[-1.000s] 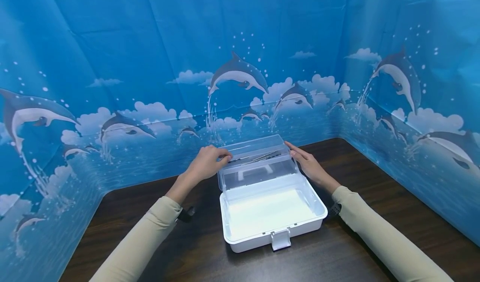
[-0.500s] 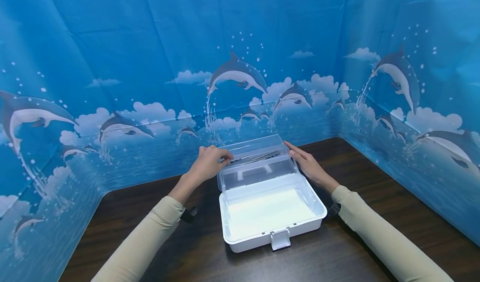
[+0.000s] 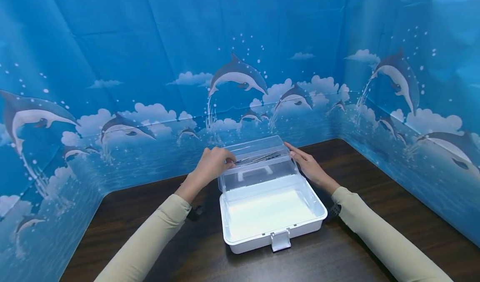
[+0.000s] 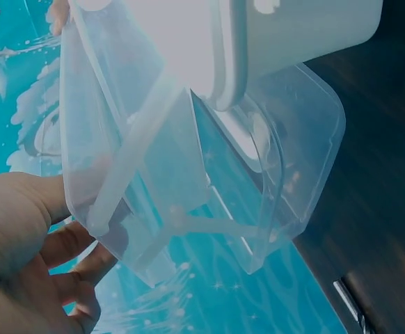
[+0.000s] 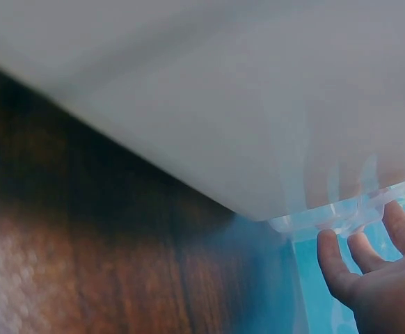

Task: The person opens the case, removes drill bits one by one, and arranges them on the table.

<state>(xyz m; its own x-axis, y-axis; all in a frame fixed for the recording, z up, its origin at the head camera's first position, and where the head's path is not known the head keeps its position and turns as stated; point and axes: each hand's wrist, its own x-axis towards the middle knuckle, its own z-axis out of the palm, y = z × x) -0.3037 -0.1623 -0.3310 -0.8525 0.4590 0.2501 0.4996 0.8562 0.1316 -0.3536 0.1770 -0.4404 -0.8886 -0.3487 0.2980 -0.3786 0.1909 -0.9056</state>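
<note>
Plainly, the white box [image 3: 271, 215] sat open near the middle of the table [image 3: 375, 240], its clear tray [image 3: 258, 157] lifted at the back. The left hand [image 3: 211, 165] curled its grip over the tray's left end while the right hand [image 3: 309, 165] rested flat against the other, probably steadying it.

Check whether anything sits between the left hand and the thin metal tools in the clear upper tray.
Nothing visible does. The left hand already rests on the left end of the clear tray, fingers curled over its rim right by the metal tools. The right hand lies flat against the tray's far end, clear of them.
</note>
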